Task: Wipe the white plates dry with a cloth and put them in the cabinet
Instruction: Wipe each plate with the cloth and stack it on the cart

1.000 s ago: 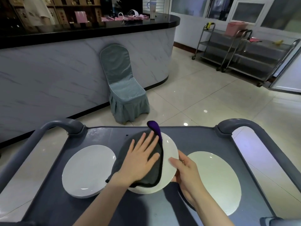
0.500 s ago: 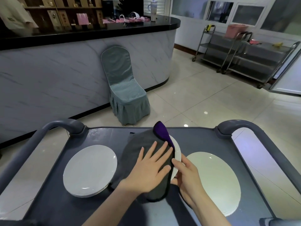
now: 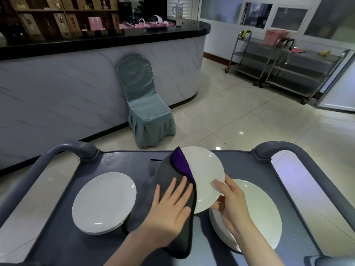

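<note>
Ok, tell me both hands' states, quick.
Left hand: open, flat, pressing the cloth on the plate.
Right hand: holding that plate's rim.

White round plates, three lots; cloth [image 3: 167, 174], grey, purple-backed.
Middle plate [image 3: 208, 177] is held raised and tilted, left half draped by the cloth; left stack [image 3: 104, 202] and right stack [image 3: 257, 214] are laid flat, the right partly overlapped.

Up close, a dark grey cart [image 3: 123, 162] with rounded handles at both far corners, on a glossy pale tiled floor [image 3: 249, 121]. Beyond it, a chair [image 3: 146, 104] in a blue-grey cover, back against the marble-fronted counter [image 3: 67, 83] with black top, carrying a lidded tumbler [image 3: 178, 14] and pink items [image 3: 153, 24]; wooden shelves [image 3: 57, 14] behind. Far right, two steel trolleys [image 3: 284, 68] side by side, a pink basket [image 3: 273, 36] on one of them.
</note>
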Demonstrator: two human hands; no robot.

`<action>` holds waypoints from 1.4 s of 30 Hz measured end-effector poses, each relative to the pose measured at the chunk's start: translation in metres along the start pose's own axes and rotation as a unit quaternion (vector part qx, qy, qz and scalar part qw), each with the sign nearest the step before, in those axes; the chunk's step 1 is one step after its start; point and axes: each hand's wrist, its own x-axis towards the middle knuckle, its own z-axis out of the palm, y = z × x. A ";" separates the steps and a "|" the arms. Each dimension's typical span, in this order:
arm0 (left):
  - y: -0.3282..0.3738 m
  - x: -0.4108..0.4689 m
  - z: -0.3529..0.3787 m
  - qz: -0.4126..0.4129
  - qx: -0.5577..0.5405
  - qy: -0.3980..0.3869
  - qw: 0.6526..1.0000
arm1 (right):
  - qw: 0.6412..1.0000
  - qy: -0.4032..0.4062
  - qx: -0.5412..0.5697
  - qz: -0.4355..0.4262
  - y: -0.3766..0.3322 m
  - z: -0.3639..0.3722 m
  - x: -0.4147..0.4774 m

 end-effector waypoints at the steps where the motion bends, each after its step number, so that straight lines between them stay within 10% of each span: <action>1: 0.006 -0.001 0.002 0.012 -0.008 0.003 1.000 | 1.000 -0.007 -0.003 0.003 0.003 0.003 -0.002; 32: -0.015 0.064 -0.027 0.004 0.029 0.085 0.996 | 0.989 -0.113 -0.096 0.001 0.018 0.007 -0.019; 42: -0.020 0.065 -0.072 0.083 -0.150 0.072 0.983 | 0.850 -0.183 -0.455 -0.193 -0.031 0.004 -0.007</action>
